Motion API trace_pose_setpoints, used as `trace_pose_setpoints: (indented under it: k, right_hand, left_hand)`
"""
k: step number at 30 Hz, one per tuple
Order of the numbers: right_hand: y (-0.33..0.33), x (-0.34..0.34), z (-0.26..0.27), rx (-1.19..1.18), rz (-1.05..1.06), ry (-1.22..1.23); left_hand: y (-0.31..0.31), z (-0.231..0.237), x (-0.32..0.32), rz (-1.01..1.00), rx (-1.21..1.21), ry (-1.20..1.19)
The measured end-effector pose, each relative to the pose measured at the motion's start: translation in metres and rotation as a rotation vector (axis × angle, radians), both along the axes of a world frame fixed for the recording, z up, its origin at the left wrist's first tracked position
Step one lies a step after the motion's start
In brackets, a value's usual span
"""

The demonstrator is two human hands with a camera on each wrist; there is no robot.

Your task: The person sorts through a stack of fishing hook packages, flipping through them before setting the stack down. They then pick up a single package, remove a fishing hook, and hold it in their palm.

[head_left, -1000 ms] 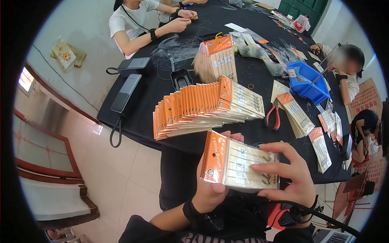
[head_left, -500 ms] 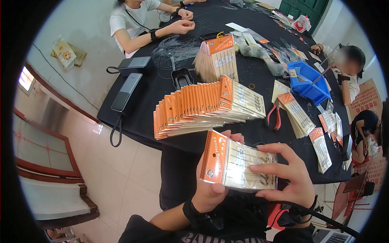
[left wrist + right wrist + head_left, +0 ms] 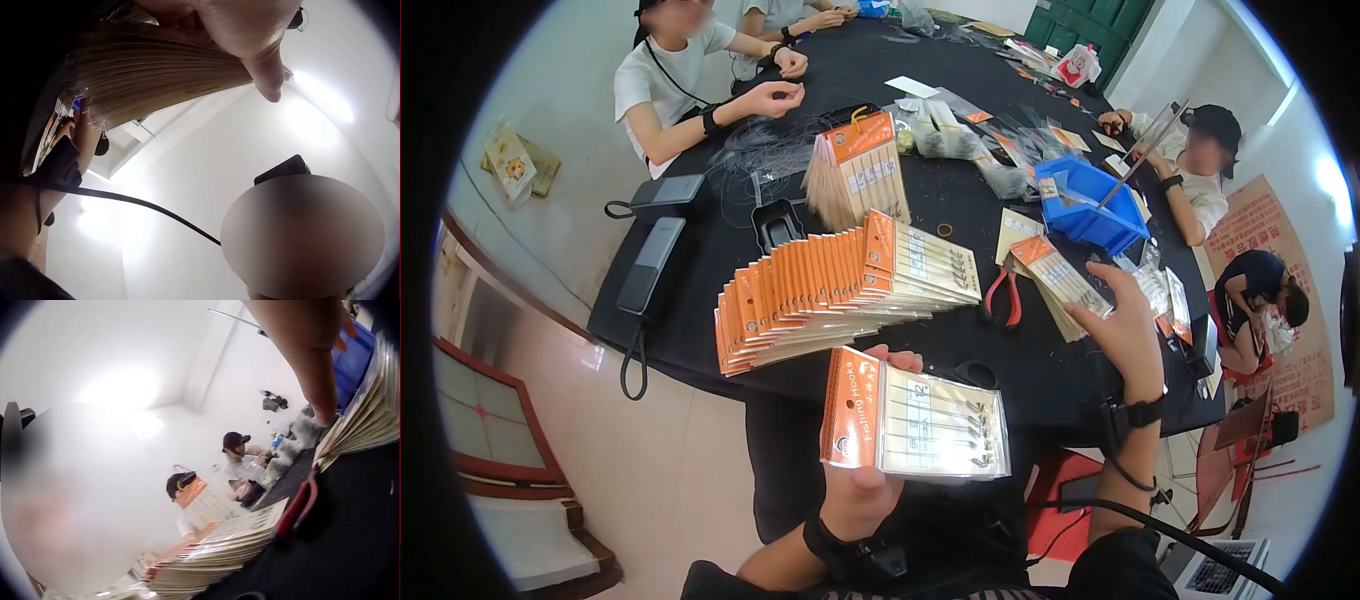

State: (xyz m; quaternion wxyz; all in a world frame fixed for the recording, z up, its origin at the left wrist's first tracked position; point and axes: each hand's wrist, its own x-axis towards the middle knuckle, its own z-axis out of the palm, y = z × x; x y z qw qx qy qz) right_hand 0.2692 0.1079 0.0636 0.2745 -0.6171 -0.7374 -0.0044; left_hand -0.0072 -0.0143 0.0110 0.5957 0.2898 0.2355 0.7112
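Observation:
My left hand (image 3: 862, 505) grips a thick stack of fishing hook packets (image 3: 945, 420) with orange headers, the thumb lying over its near side. In the left wrist view the layered edges of the stack (image 3: 162, 75) fan out under that hand. My right hand (image 3: 1130, 330) reaches over the table with fingers and thumb spread, right at a smaller fanned pile of hook packets (image 3: 1055, 272). The right wrist view shows a fingertip near the edge of this pile (image 3: 369, 419). A long fanned row of packets (image 3: 795, 290) lies beyond my left hand.
Red-handled pliers (image 3: 1013, 305) lie between the row and the smaller pile. A blue bin (image 3: 1115, 237) stands behind that pile. Further back is an upright bundle of packets (image 3: 870, 180). Two power banks (image 3: 652, 262) sit at the left edge. Other people sit around the black table (image 3: 940, 340).
My right hand has let go of the stack and moved right and forward to the smaller pile. The left hand still holds the stack. The head view has shifted, so the table appears further left.

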Motion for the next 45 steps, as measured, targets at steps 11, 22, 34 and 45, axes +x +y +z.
trace_pose_setpoints:
  k: [11, 22, 34, 45]
  right_hand:
    - [0.004, 0.001, -0.002, -0.065, -0.046, 0.055]
    - [-0.068, -0.071, 0.047, -0.125, 0.625, 0.363]
    - [-0.081, -0.092, 0.031, -0.256, 0.727, 0.339]
    - [-0.084, -0.090, 0.030, -0.269, 0.737, 0.304]
  left_hand:
    - [-0.001, 0.004, -0.007, -0.008, -0.022, 0.047]
    - [-0.001, -0.007, 0.001, -0.057, -0.021, -0.240]
    - [-0.002, 0.000, -0.002, -0.101, -0.049, -0.025]
    - [-0.001, -0.001, 0.000, -0.075, -0.020, -0.123]
